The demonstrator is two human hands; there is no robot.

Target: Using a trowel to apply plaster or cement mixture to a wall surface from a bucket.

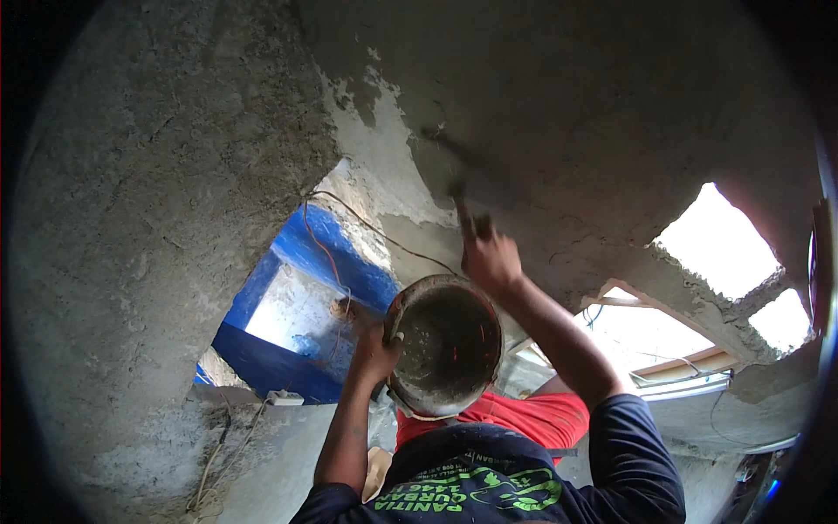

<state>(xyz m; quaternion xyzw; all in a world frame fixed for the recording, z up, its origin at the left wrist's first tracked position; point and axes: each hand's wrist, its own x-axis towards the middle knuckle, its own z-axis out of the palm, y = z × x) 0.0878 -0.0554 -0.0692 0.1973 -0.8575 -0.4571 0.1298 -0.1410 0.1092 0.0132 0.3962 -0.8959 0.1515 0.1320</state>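
My left hand (pixel 377 354) grips the rim of a round, mortar-smeared bucket (pixel 447 310), which is tilted so its inside shows. A grey residue coats the inner wall. Raised higher, my right hand (pixel 493 262) is closed around the handle of a trowel (pixel 456 187). Its dark blade is blurred and lies close against the plastered wall (pixel 559 140); contact cannot be made out. Just left of the blade, a paler rough patch (pixel 384 144) borders the darker, smoother plaster.
A blue-painted recess (pixel 284 362) lies left of the bucket, with a thin cable (pixel 375 229) hanging across it. A white power strip (pixel 285 398) sits at its lower edge. Bright openings (pixel 720 240) break the wall at right. Rough grey plaster (pixel 157 227) covers the left side.
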